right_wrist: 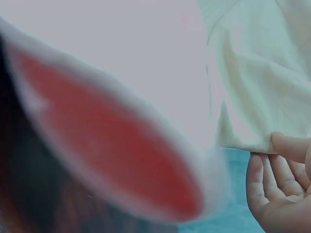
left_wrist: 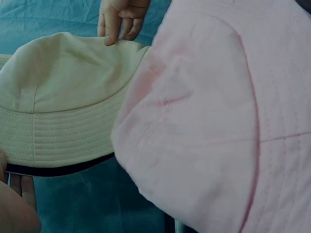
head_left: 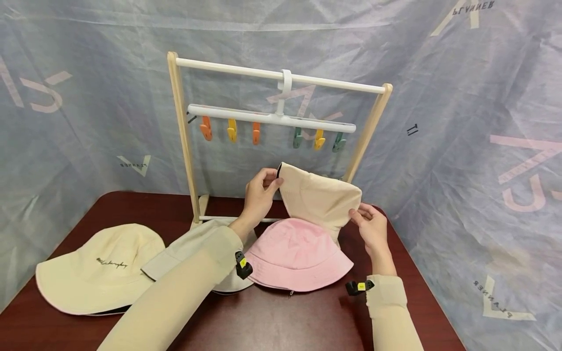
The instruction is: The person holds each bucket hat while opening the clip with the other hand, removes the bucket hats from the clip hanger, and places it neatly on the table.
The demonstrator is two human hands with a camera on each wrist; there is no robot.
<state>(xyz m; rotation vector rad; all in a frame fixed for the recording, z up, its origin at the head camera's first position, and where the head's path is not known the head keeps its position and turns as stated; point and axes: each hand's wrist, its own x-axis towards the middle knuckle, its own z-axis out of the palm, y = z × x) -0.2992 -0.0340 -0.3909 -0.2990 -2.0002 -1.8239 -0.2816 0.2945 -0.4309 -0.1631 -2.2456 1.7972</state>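
Observation:
Both hands hold a cream bucket hat (head_left: 320,195) tilted on its side, behind and above a pink bucket hat (head_left: 298,253). My left hand (head_left: 259,192) pinches the brim edge, where a dark lining shows. At the other end my right hand (head_left: 371,224) pinches the crown between thumb and fingers. The left wrist view shows the cream hat's stitched brim (left_wrist: 73,141) and the right hand (left_wrist: 124,19) at its crown. In the right wrist view, the thumb lies over the cream fabric (right_wrist: 262,97), with the pink hat large and blurred in front.
A wooden rack (head_left: 186,146) stands at the back of the dark red table (head_left: 281,321). From its bar hangs a white clip hanger (head_left: 246,115) with several orange, yellow and green clips (head_left: 256,133). A pale grey hat (head_left: 175,248) and a cream hat with script (head_left: 105,268) lie left.

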